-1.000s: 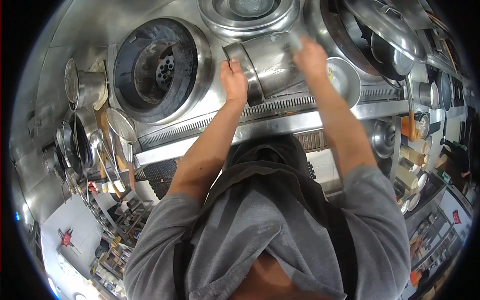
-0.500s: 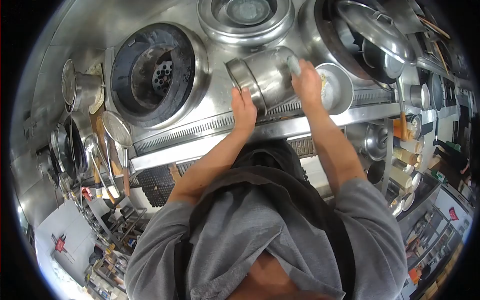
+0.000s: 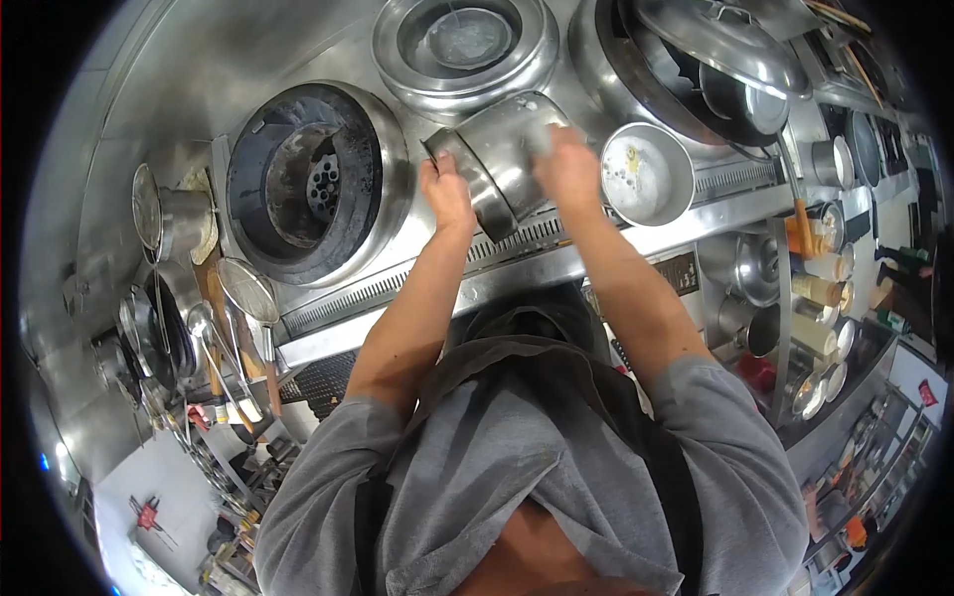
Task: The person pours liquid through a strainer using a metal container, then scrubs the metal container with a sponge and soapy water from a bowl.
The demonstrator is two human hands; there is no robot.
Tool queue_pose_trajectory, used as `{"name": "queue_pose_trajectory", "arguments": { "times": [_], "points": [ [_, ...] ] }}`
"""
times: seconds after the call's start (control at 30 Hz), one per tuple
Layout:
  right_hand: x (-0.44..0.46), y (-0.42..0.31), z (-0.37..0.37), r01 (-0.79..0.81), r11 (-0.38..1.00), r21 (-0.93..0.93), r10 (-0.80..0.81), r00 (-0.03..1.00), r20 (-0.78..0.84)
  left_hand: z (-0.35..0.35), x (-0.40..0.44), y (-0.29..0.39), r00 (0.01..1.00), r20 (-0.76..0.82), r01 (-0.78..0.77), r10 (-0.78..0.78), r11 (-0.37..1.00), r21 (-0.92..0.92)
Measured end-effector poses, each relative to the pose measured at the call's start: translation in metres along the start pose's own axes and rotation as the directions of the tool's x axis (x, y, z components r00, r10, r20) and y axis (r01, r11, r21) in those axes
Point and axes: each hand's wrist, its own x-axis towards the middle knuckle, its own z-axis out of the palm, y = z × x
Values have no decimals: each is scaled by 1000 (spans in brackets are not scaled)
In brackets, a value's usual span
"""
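A stainless steel pot (image 3: 497, 134) lies tilted on its side on the steel stove top, its wide rim band toward the lower left. My left hand (image 3: 447, 194) grips this rim, the thumb and fingers closed over its edge. On the pot's side wall, my right hand (image 3: 569, 174) is closed and smeared by motion. It presses a greyish scouring pad (image 3: 542, 139), also blurred, against the metal. Just right of that hand stands a round metal pot (image 3: 686, 179) holding whitish, foamy liquid with yellow bits.
At left is an open wok burner (image 3: 378, 169) with a blackened ring. Another round burner (image 3: 383, 50) with a pan in it stands behind. A large lid (image 3: 725, 45) leans over a wok at the back right. Strainers (image 3: 248, 288) and ladles hang at left.
The pot and both hands have shifted left in view. My right hand has slid along the pot's side, away from its far end, with the pad. The foamy liquid is more exposed.
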Motion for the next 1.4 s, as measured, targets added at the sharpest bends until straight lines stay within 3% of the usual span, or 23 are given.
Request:
{"name": "queue_pose_trajectory", "arguments": {
  "times": [0.07,0.13,0.27,0.33,0.4,0.47,0.53,0.6,0.63,0.73,0.8,0.87,0.93,1.03,1.2,1.27,1.33,1.4],
  "points": [
    [-15,-32,6,176,973,152,-185,982,46,0,-4,2,1000,0,-10,10,1000,-4],
    [-20,-45,5,209,950,230,-221,975,24,-1,2,2,999,25,24,-24,1000,1],
    [22,24,-3,36,989,146,-13,988,-153,2,1,4,999,-9,-33,33,996,77],
    [37,32,-14,43,999,26,-41,998,-57,0,1,4,1000,-8,-25,26,996,80],
    [24,17,-8,77,996,41,-73,995,-74,4,4,8,999,4,-33,32,997,71],
    [-3,-10,-6,108,990,91,-117,988,100,1,4,6,998,-4,-62,63,985,160],
    [-15,-11,-4,177,967,184,-187,981,42,2,8,1,996,-16,-80,84,984,157],
    [2,17,3,91,984,153,-96,995,28,2,5,3,994,-28,-97,103,982,163],
    [18,38,5,94,973,210,-57,983,-176,4,-2,13,995,-26,-91,96,985,145],
    [38,42,-13,-12,999,44,16,996,-86,2,0,6,986,-56,-144,155,977,160],
    [23,30,-7,26,996,84,-17,994,-113,2,4,5,987,-44,-145,157,967,212],
    [-3,0,-14,66,989,132,-73,996,54,2,2,9,991,-42,-120,129,976,184],
    [-4,7,-13,117,983,144,-130,988,87,4,1,11,994,-41,-96,104,982,160],
    [27,41,-12,49,983,178,-39,998,-56,2,1,9,989,-47,-130,141,973,189],
    [38,50,-16,43,991,123,-43,999,-3,2,4,12,975,-58,-171,214,891,420],
    [37,62,-18,-109,965,237,116,993,-14,4,6,19,967,-98,-169,237,877,449],
    [20,74,-27,-116,975,192,122,992,-21,5,7,26,956,-143,-162,256,867,471],
    [2,82,-30,-130,980,147,136,990,-29,6,7,31,919,-105,-282,381,818,501]
  ]
}}
